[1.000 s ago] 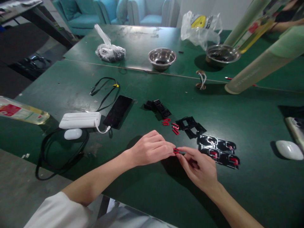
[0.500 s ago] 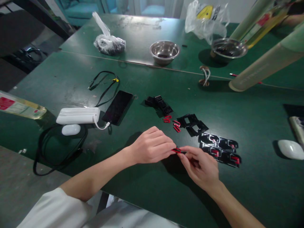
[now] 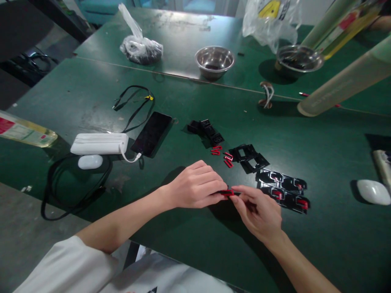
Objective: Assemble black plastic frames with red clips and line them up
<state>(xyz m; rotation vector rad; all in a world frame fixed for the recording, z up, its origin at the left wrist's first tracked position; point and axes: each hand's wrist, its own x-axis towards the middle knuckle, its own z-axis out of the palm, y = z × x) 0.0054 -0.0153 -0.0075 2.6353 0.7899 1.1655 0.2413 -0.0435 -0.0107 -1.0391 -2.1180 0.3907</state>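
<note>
Between my two hands is a small red clip [image 3: 227, 192] against a dark part that my fingers mostly hide. My left hand [image 3: 198, 187] is closed, its fingertips pinching the piece from the left. From the other side my right hand [image 3: 259, 211] pinches the same piece between thumb and fingers. Beyond them lie several loose red clips [image 3: 228, 162], black square frames [image 3: 253, 160] and black blocks [image 3: 210, 131]. Just past my right hand, black plates with red clips fitted [image 3: 284, 189] rest in a group on the green table [image 3: 183, 252].
At left are a white power bank [image 3: 99, 143], a phone [image 3: 154, 134], a white case [image 3: 90, 162], cables and an oil bottle [image 3: 27, 129]. Metal bowls [image 3: 214, 61], a plastic bag [image 3: 142, 49] and a tube [image 3: 345, 83] stand farther back. A mouse [image 3: 373, 191] is at right.
The view has shifted slightly. Both hands hold nearly the same pose, and the red clip between my fingertips now shows a bit more fully.
</note>
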